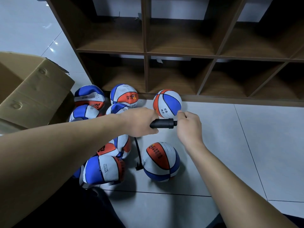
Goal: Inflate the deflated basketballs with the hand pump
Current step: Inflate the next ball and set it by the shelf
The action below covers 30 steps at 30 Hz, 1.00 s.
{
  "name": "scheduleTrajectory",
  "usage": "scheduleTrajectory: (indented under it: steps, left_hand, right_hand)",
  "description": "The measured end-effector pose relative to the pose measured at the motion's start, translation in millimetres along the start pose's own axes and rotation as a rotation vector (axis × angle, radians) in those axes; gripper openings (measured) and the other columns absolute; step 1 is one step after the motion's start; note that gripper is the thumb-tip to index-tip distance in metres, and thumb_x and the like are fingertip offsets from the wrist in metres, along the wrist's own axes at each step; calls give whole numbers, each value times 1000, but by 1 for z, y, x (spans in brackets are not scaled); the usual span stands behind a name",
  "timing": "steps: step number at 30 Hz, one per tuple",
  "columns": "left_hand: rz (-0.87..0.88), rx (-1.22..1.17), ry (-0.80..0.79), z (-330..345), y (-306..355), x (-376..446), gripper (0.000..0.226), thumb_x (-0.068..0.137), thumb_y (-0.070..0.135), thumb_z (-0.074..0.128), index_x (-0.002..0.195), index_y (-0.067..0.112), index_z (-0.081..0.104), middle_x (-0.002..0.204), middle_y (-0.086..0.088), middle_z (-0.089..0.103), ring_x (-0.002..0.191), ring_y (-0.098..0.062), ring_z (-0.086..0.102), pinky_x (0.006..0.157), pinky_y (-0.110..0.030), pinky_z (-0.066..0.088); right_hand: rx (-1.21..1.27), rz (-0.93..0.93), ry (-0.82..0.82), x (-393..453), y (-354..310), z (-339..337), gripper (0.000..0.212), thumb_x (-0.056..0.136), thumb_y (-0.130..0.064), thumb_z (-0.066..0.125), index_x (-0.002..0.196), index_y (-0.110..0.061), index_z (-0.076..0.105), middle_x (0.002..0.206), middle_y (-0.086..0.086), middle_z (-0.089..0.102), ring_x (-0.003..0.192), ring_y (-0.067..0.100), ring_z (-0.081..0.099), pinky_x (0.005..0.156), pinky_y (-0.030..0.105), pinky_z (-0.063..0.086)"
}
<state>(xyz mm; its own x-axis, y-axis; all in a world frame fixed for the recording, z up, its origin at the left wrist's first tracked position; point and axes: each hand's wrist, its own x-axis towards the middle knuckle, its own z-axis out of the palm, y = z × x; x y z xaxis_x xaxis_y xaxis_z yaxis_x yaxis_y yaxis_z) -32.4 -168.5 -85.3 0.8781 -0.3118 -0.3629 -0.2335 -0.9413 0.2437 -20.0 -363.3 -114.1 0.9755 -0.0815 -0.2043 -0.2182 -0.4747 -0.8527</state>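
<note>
The left hand (141, 121) covers one end of the black pump (162, 123), and the right hand (189, 125) hides the other end, so its handle cannot be seen. The pump's thin black hose (137, 153) disappears under the left hand at the top, and its tip is too small to make out. The left forearm hides parts of several flattened balls (105, 168). The cardboard box (29, 89) and wooden shelf (181, 53) are cut off by the picture's edges. Print on the balls is mostly too small to read.
</note>
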Motion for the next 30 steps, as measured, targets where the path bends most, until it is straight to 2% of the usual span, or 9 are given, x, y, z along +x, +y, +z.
scheduleTrajectory:
  steps: [3, 5, 7, 15, 20, 27, 30]
  left_hand:
    - [-59, -26, -35, 0, -13, -2, 29, 97, 45, 69, 78, 27, 55, 71, 3, 60, 64, -18, 59, 60, -36, 47]
    - [-95, -37, -54, -2, -22, -4, 28, 95, 45, 70, 80, 26, 58, 72, 1, 63, 66, -21, 62, 64, -41, 52]
    - [-106, -42, -52, -4, -24, -5, 27, 95, 46, 71, 82, 24, 60, 73, 0, 65, 67, -21, 62, 64, -39, 51]
    - [-78, 64, 3, -3, -12, -4, 29, 101, 41, 64, 77, 32, 50, 76, 4, 62, 68, -14, 58, 59, -31, 41]
    - [-50, 93, 45, -1, -6, -4, 29, 101, 42, 63, 77, 32, 49, 74, 6, 60, 66, -12, 56, 58, -30, 38]
    - [-27, 87, 60, 3, -3, -1, 29, 98, 45, 63, 76, 31, 50, 73, 6, 60, 66, -16, 60, 62, -36, 51]
    - [-14, 92, 76, 2, 2, -1, 31, 99, 44, 63, 76, 30, 48, 74, 5, 60, 66, -15, 58, 61, -34, 48]
  right_hand:
    - [53, 90, 48, 16, 12, -16, 48, 103, -22, 54, 61, -21, 30, 57, -5, 28, 63, 24, 26, 58, 36, 21]
    - [107, 158, 85, 25, 20, -32, 49, 100, -24, 56, 62, -22, 26, 57, -6, 23, 63, 23, 22, 59, 35, 18]
    - [162, 208, 102, 32, 25, -42, 46, 98, -25, 57, 64, -23, 25, 60, -4, 22, 64, 25, 20, 60, 36, 18]
    - [147, 167, 252, 23, 21, -26, 49, 95, -21, 52, 57, -21, 22, 51, -7, 20, 62, 25, 21, 61, 40, 20]
    - [107, 110, 254, 12, 13, -12, 48, 102, -20, 51, 60, -18, 27, 54, -2, 27, 59, 25, 27, 58, 36, 22]
    - [35, 11, 188, -10, 0, 2, 49, 110, -22, 47, 63, -16, 37, 60, 0, 40, 57, 18, 37, 51, 35, 26]
    - [3, -54, 156, -12, -2, 6, 43, 111, -27, 45, 71, -13, 48, 69, 0, 52, 63, 14, 46, 50, 25, 31]
